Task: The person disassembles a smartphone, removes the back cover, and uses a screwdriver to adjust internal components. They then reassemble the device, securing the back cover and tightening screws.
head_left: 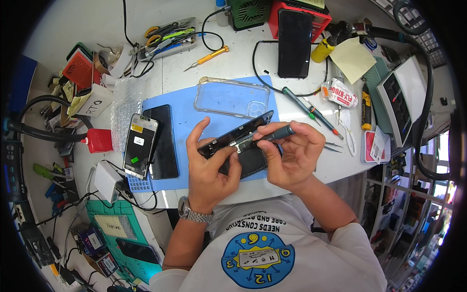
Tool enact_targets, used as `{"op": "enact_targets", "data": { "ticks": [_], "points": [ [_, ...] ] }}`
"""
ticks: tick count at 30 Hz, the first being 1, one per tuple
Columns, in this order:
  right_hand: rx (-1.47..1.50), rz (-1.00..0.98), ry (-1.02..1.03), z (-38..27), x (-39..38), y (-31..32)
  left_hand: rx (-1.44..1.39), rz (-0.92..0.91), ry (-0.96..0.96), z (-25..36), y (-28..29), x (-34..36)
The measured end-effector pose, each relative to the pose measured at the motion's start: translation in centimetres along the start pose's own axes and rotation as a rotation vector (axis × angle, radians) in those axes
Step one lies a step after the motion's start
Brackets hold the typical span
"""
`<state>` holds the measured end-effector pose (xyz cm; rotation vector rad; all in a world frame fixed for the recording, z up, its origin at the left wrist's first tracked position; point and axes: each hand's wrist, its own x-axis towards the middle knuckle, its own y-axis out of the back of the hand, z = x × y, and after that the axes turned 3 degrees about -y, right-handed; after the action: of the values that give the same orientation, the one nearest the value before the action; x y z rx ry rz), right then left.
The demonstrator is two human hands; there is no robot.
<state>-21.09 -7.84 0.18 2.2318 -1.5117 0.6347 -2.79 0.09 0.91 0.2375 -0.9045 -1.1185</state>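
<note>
My left hand point(211, 170) is closed around the near-left part of an opened phone point(250, 158), its thumb and a finger pinched close to a small silvery part. The phone's two dark halves stand apart at an angle, inner parts showing. In my right hand point(297, 153) is a dark grey screwdriver point(277, 134), gripped between fingers and thumb. Its slim tip points left into the phone, by my left fingertips; exactly what it touches is hidden. Behind the phone lies a clear phone case point(231, 96) on a blue mat point(182, 129).
Left of my hands, a detached phone screen point(140, 148) overlaps a dark phone point(165, 146). An orange screwdriver point(208, 57) lies further back. To the right are dark pen-like tools point(311, 113), a white tube point(340, 93) and tweezers point(332, 146). A black phone point(295, 44) leans against a red box.
</note>
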Motion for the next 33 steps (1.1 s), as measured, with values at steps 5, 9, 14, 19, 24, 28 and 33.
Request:
{"op": "enact_targets", "data": {
  "ticks": [5, 9, 14, 19, 24, 28, 33],
  "points": [
    [0.043, -0.037, 0.043, 0.3, 0.0, -0.1, 0.008, -0.001, 0.003, 0.0, 0.0, 0.0],
    [0.082, -0.041, 0.05, 0.5, -0.1, -0.3, 0.012, -0.001, 0.001, 0.1, 0.1, 0.0],
    [0.108, -0.05, 0.047, 0.5, -0.1, -0.5, 0.014, 0.0, -0.007, 0.1, 0.1, 0.0],
    [0.131, -0.037, 0.045, 0.6, -0.2, -0.6, 0.014, -0.002, -0.007, 0.0, 0.1, 0.0],
    [0.128, -0.049, 0.038, 0.5, 0.0, -0.7, 0.004, -0.002, -0.002, -0.1, 0.0, 0.0],
    [0.086, -0.074, 0.078, 0.7, 0.0, -0.6, -0.001, -0.002, -0.002, 0.0, 0.1, 0.1],
    [-0.22, -0.185, 0.222, -1.1, 1.0, -0.6, -0.005, -0.014, 0.01, 0.0, 0.2, 0.0]
  ]
}}
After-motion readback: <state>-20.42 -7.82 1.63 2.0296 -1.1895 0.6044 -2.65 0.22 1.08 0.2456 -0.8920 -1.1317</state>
